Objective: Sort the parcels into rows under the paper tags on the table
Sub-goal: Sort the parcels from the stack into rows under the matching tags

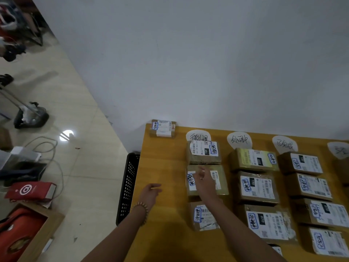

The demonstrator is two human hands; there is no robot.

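Observation:
Cardboard parcels with white labels lie in rows on the yellow table point(162, 163) under round paper tags point(198, 136). The first row's top parcel point(204, 152) sits under the leftmost tag, and a second parcel point(219, 180) lies below it. My right hand point(204, 181) hovers over that second parcel with fingers loosely spread, holding nothing. Out over the bare table left of the row is my left hand point(151, 192), relaxed and empty. A lone parcel point(163, 128) lies at the table's far left corner. More rows fill the right side point(258, 188).
A black perforated crate point(128, 184) stands against the table's left edge. On the tiled floor to the left are cables, a red box point(31, 190), a wooden box with red cloth point(22, 233) and a stand's base point(31, 118). A white wall runs behind the table.

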